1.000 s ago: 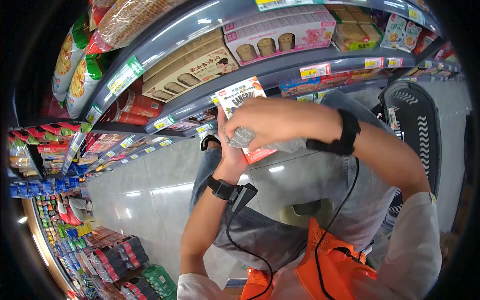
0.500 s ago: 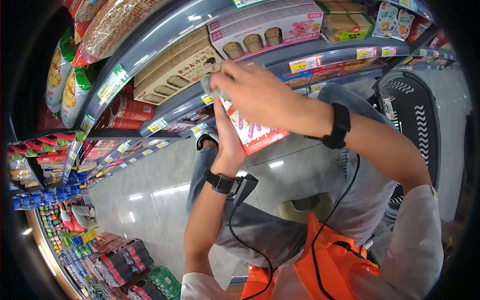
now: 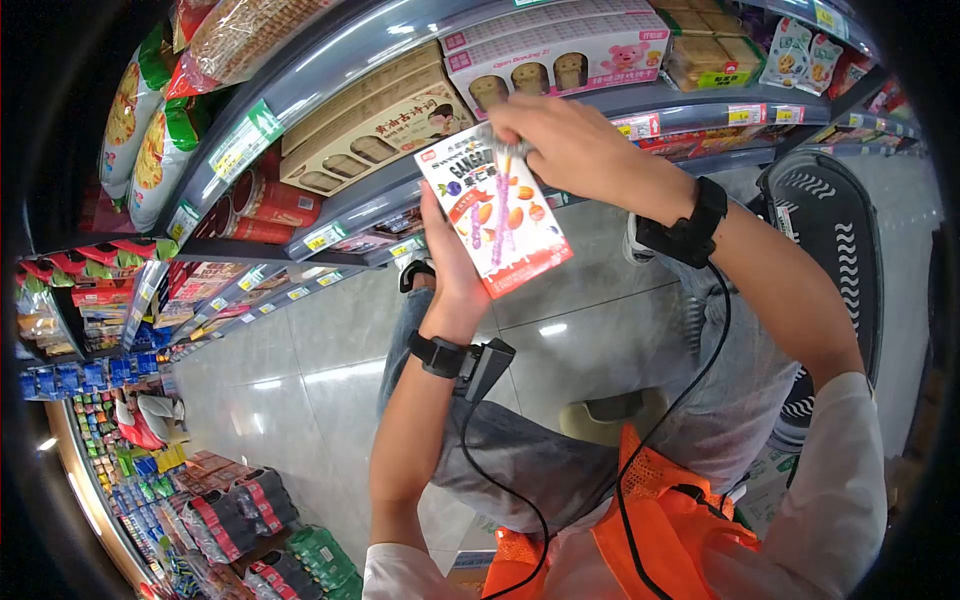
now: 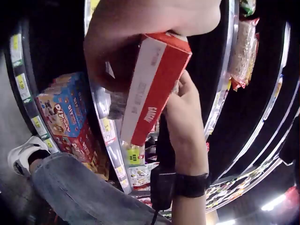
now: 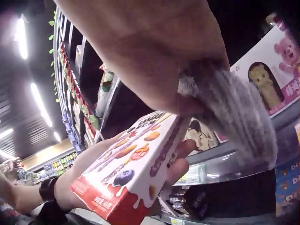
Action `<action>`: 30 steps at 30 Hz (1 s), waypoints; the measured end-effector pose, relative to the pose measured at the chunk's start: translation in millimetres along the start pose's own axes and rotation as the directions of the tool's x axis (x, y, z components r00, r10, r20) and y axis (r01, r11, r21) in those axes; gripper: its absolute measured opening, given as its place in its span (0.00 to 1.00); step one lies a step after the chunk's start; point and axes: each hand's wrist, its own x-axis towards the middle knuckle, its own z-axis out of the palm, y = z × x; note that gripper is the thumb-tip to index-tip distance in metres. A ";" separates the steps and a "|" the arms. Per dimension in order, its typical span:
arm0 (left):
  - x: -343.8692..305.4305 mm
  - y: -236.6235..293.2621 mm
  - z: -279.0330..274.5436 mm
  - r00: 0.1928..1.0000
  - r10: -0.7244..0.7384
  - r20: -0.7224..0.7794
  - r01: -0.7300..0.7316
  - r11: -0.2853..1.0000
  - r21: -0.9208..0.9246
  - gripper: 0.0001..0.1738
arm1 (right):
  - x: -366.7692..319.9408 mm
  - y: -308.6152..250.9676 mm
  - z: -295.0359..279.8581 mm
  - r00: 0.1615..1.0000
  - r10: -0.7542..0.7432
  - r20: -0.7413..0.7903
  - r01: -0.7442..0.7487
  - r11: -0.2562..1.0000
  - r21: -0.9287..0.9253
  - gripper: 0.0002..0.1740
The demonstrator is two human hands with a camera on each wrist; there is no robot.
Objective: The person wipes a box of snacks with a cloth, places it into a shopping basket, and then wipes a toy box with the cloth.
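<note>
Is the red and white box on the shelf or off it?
Off: the left hand holds the box up in front of the shelf.

The box (image 3: 505, 225) lies in the left hand (image 3: 455, 275), in front of the front edge of the carton shelf (image 3: 695, 117); the right hand (image 3: 580, 145), with the cloth (image 3: 508, 147) in its fingers, is at the box's far right corner; on that shelf, from left to right, lie the tins (image 3: 275, 210) at its left end, two stacks of cartons (image 3: 560, 65) side by side, wrapped packs (image 3: 705, 65) and, toward its right end, sachets (image 3: 790, 55); bags (image 3: 155, 165) sit on the shelf above, near its left end; more boxes (image 4: 63, 115) stand below the carton shelf; the basket (image 3: 848, 260) is to the person's right; bottle packs (image 3: 245, 510) lie to the left, well apart from the shelves.
</note>
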 end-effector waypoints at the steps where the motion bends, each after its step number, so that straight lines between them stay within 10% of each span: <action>1: -0.8 -1.1 3.5 0.997 -0.036 0.063 0.037 0.999 -0.026 0.44 | 0.2 -2.6 -0.6 0.996 -0.046 -0.072 0.041 0.997 -0.069 0.15; 4: 3.9 -3.6 1.4 1.000 -0.026 -0.016 0.026 1.000 0.002 0.43 | -4.2 -21.2 -5.5 0.952 -0.213 -0.219 0.173 0.967 -0.189 0.15; 9: 5.0 -4.7 -18.0 0.989 0.056 -0.140 -0.052 0.998 0.036 0.42 | -27.2 -57.1 12.2 0.958 -0.232 0.171 0.198 0.960 0.198 0.10; 15: 6.8 11.8 -25.3 0.979 0.176 -0.107 -0.174 0.984 0.027 0.48 | -28.2 -66.1 -0.1 0.714 -0.231 0.661 0.099 0.968 0.232 0.14; 21: 5.1 18.7 -9.4 0.964 0.253 -0.078 -0.251 0.967 0.041 0.44 | -17.5 -35.2 -5.6 0.853 -0.347 0.390 0.178 0.896 0.407 0.15; 30: 1.0 21.0 -4.3 0.977 0.210 -0.044 -0.209 0.978 0.012 0.40 | 9.3 -16.3 -14.7 0.956 -0.046 -0.291 0.102 0.978 0.184 0.20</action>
